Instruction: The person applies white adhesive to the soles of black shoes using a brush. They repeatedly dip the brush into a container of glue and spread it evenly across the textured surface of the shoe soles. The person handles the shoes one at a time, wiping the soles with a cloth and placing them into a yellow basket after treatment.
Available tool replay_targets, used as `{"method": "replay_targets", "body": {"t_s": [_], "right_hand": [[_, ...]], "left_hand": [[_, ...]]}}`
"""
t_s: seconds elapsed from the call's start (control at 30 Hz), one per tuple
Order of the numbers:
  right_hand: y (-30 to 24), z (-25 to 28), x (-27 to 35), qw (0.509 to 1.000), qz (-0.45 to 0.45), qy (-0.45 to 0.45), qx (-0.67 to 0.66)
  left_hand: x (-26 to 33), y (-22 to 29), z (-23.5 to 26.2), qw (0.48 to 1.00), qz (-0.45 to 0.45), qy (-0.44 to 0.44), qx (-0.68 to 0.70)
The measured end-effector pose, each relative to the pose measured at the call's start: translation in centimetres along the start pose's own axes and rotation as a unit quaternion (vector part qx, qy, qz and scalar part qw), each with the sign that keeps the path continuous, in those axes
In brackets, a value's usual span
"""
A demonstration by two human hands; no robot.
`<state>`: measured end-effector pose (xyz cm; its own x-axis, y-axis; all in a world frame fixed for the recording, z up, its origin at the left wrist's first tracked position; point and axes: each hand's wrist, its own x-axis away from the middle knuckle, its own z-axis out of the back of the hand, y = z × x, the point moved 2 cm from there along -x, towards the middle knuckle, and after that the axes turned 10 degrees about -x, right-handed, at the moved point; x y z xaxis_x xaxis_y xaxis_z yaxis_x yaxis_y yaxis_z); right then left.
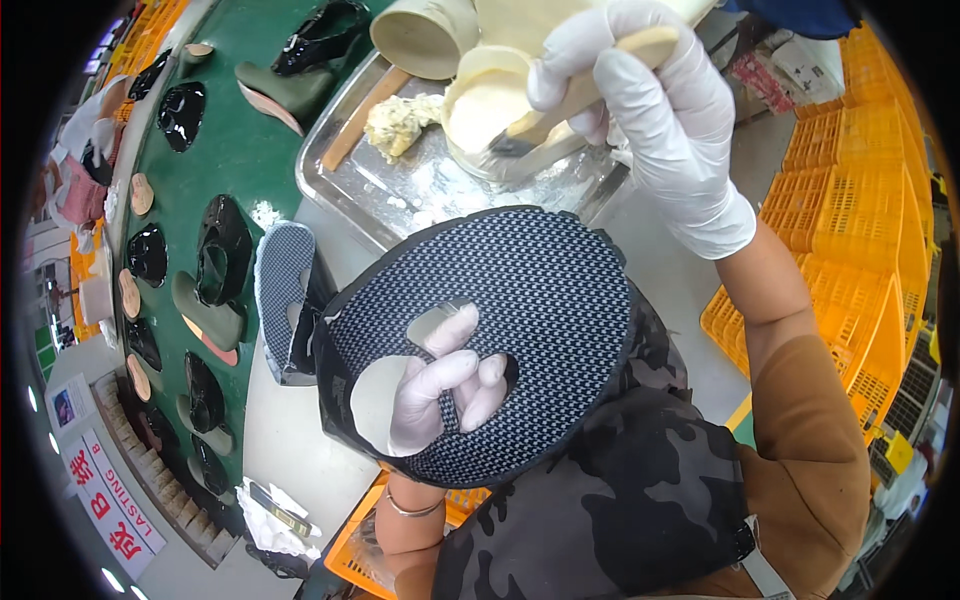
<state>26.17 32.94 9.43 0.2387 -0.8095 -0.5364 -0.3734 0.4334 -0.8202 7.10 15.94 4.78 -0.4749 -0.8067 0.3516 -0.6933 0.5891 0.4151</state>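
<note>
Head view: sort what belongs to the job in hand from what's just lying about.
Seems part of the job: patterned grey-and-black piece being held, brush, open tub of cream paste, metal tray.

Seems just lying about: crumpled white paper, orange crates at right.

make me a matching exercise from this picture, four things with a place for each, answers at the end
1. brush
2. patterned piece
3. flat wooden stick
4. green belt

A. lying in the metal tray
B. at the left of the view, under black shoe parts
C. held in the gloved right hand
D. held in the gloved left hand

Pairs: 1-C, 2-D, 3-A, 4-B
</note>
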Motion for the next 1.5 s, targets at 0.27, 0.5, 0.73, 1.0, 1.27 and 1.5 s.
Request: {"method": "replay_targets", "body": {"t_s": [0.27, 0.5, 0.73, 1.0, 1.27, 1.5], "right_hand": [[0.1, -4.2, -2.4, 0.950, 0.209, -0.183, -0.142], [-2.9, -4.2, -2.3, 0.932, 0.081, -0.318, 0.152], [-3.8, -2.3, -2.1, 0.920, 0.052, -0.358, 0.152], [-3.1, -1.8, -1.5, 0.948, 0.075, -0.280, 0.130], [-2.9, 0.6, 0.1, 0.955, 0.100, -0.244, 0.137], [-3.2, 2.2, 2.7, 0.989, 0.034, -0.113, 0.088]], "left_hand": [[-1.8, -1.0, -1.0, 0.995, 0.064, 0.042, -0.069], [-1.0, -1.3, 0.1, 0.963, 0.058, 0.040, -0.259], [-1.1, -1.7, -1.0, 0.985, 0.047, 0.143, -0.088], [0.6, -2.5, 1.0, 0.900, -0.040, 0.182, -0.393], [0.3, -3.4, 0.6, 0.975, -0.114, 0.118, -0.148], [0.5, -4.2, 0.4, 0.955, -0.229, 0.138, -0.132]]}}
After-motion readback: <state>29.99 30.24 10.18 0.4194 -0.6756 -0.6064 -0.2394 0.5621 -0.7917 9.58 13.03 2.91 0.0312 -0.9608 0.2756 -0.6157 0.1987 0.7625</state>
